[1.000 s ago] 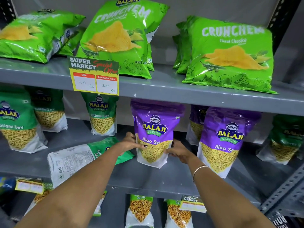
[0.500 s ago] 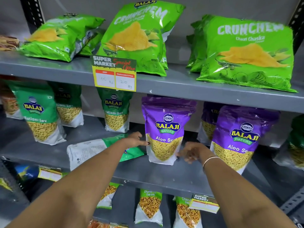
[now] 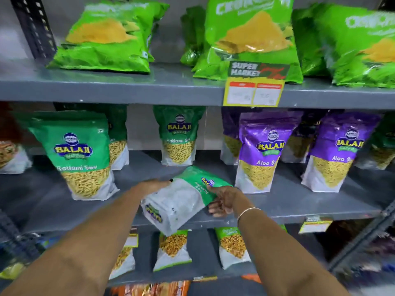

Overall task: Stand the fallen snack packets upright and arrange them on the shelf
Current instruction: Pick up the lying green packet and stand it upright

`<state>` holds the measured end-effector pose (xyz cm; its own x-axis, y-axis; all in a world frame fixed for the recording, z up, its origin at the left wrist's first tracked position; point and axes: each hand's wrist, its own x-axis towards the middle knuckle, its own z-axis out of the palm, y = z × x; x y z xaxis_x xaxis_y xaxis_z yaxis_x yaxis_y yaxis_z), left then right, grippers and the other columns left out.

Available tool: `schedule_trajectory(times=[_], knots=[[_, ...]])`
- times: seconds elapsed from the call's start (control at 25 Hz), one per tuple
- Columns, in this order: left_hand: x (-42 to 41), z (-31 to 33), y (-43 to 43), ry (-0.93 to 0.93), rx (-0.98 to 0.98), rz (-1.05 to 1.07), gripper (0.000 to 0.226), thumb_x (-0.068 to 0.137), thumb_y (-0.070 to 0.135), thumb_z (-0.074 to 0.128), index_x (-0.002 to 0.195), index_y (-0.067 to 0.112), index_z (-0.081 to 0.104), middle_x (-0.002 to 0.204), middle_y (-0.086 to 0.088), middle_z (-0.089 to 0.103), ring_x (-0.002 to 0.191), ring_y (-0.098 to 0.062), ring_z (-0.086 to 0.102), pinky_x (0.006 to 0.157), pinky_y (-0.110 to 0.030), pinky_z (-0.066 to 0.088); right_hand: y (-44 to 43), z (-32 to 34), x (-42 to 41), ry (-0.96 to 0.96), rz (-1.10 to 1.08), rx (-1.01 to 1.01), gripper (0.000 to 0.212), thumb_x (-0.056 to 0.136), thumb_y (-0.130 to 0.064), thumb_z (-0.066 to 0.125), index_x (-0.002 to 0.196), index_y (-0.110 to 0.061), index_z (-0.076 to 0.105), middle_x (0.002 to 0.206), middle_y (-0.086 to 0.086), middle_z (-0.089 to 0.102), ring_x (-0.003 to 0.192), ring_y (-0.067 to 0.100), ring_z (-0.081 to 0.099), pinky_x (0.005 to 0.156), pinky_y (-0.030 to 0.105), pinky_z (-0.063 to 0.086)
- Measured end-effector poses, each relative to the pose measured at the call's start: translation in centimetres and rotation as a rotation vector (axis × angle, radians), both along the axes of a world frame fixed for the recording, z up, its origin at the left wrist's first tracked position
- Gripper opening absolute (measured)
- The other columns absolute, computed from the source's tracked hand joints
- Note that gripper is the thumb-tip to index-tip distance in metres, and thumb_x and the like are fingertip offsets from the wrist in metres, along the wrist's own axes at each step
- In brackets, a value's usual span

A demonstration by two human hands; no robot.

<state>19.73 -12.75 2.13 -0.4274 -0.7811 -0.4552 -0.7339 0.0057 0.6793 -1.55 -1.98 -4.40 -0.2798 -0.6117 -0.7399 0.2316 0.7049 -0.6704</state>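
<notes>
Both hands off purple pkt point(image 3: 264, 150), left hand point(image 3: 154, 184), right hand point(image 3: 223, 199) now gripping fallen green pkt point(image 3: 181, 201)

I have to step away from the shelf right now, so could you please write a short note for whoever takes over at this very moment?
Left hand and right hand: both grip the fallen green Ratlami Sev packet, back side up, tilted over the middle shelf's front edge.
Standing already on that shelf: three green packets, the nearest at left, and the purple Aloo Sev packets at right.
Left to do: turn the held packet upright, front facing out, and probably set it in the gap between the green and purple packets. The picture is blurred, so check the other shelves.
</notes>
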Motion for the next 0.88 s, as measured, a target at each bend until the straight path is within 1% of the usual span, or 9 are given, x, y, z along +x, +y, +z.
schedule_trajectory(times=[0.08, 0.16, 0.24, 0.28, 0.44, 0.56, 0.68, 0.76, 0.88], knots=[[0.5, 0.0, -0.6, 0.078, 0.11, -0.022, 0.058, 0.085, 0.037, 0.061, 0.128, -0.001, 0.052, 0.131, -0.02, 0.057, 0.123, -0.036, 0.054, 0.092, -0.036, 0.044, -0.7, -0.7, 1.8, -0.092, -0.137, -0.134, 0.032, 0.078, -0.043, 0.063, 0.078, -0.012, 0.055, 0.074, 0.009, 0.059, 0.066, 0.023, 0.055, 0.084, 0.04, 0.05], [0.7, -0.6, -1.8, 0.134, 0.196, -0.1, 0.067, 0.067, 0.043, 0.077, 0.115, -0.002, 0.062, 0.114, -0.02, 0.067, 0.099, -0.03, 0.068, 0.093, -0.037, 0.05, -1.3, -0.5, 2.8, -0.168, -0.202, -0.252, 0.019, 0.075, -0.034, 0.067, 0.078, -0.017, 0.06, 0.062, 0.003, 0.068, 0.061, 0.021, 0.063, 0.07, 0.038, 0.055], [1.1, -1.1, -2.8, 0.124, 0.238, -0.142, 0.034, 0.073, 0.033, 0.074, 0.086, 0.003, 0.067, 0.078, -0.011, 0.07, 0.06, -0.015, 0.068, 0.072, -0.029, 0.055, -1.3, 0.4, 3.3, -0.162, -0.235, -0.316, 0.007, 0.08, -0.025, 0.064, 0.078, -0.019, 0.063, 0.054, -0.003, 0.071, 0.053, 0.016, 0.067, 0.06, 0.036, 0.058], [1.2, -0.7, -2.6, 0.119, 0.231, -0.137, 0.023, 0.077, 0.029, 0.072, 0.075, 0.008, 0.061, 0.068, -0.005, 0.066, 0.054, -0.012, 0.062, 0.061, -0.025, 0.052, -1.2, 1.1, 3.5, -0.113, -0.245, -0.334, 0.004, 0.08, -0.022, 0.065, 0.079, -0.019, 0.063, 0.053, -0.005, 0.071, 0.054, 0.015, 0.067, 0.06, 0.036, 0.058], [1.4, 2.1, -1.8, 0.147, 0.204, -0.152, 0.029, 0.076, 0.02, 0.073, 0.073, 0.015, 0.045, 0.081, -0.001, 0.053, 0.074, -0.013, 0.049, 0.075, -0.031, 0.045, -0.8, 6.2, 4.0, 0.176, -0.271, -0.385, 0.017, 0.072, -0.01, 0.075, 0.073, -0.014, 0.059, 0.047, -0.005, 0.063, 0.053, 0.014, 0.058, 0.049, 0.034, 0.056], [1.0, 3.1, -2.1, 0.168, 0.088, -0.156, 0.039, 0.074, 0.02, 0.076, 0.102, 0.009, 0.051, 0.11, -0.006, 0.053, 0.099, -0.018, 0.051, 0.087, -0.033, 0.041, -1.7, 9.8, 4.1, 0.281, -0.288, -0.527, 0.024, 0.068, 0.003, 0.076, 0.077, -0.005, 0.056, 0.076, 0.009, 0.064, 0.072, 0.024, 0.058, 0.07, 0.044, 0.052], [0.1, 3.0, -2.8, 0.259, -0.052, -0.108, 0.054, 0.07, 0.012, 0.078, 0.118, 0.004, 0.055, 0.117, -0.004, 0.06, 0.105, -0.02, 0.054, 0.082, -0.028, 0.047, -3.5, 11.2, 4.1, 0.43, -0.306, -0.637, 0.031, 0.064, 0.011, 0.075, 0.083, -0.006, 0.057, 0.107, 0.025, 0.066, 0.087, 0.026, 0.059, 0.071, 0.041, 0.051], [-0.5, 1.9, -3.4, 0.295, -0.148, -0.061, 0.061, 0.064, 0.009, 0.082, 0.119, 0.004, 0.058, 0.123, -0.01, 0.065, 0.11, -0.025, 0.06, 0.09, -0.031, 0.049, -4.3, 11.1, 4.2, 0.496, -0.279, -0.705, 0.041, 0.063, 0.015, 0.074, 0.098, 0.001, 0.057, 0.114, 0.025, 0.064, 0.091, 0.024, 0.059, 0.075, 0.033, 0.055], [-1.1, 0.5, -3.6, 0.307, -0.26, 0.073, 0.066, 0.061, 0.008, 0.083, 0.121, 0.003, 0.056, 0.125, -0.015, 0.064, 0.114, -0.03, 0.059, 0.09, -0.032, 0.047, -5.1, 10.2, 4.5, 0.627, -0.258, -0.736, 0.058, 0.062, 0.014, 0.075, 0.115, 0.006, 0.052, 0.105, 0.016, 0.065, 0.092, 0.018, 0.056, 0.06, 0.007, 0.052]])
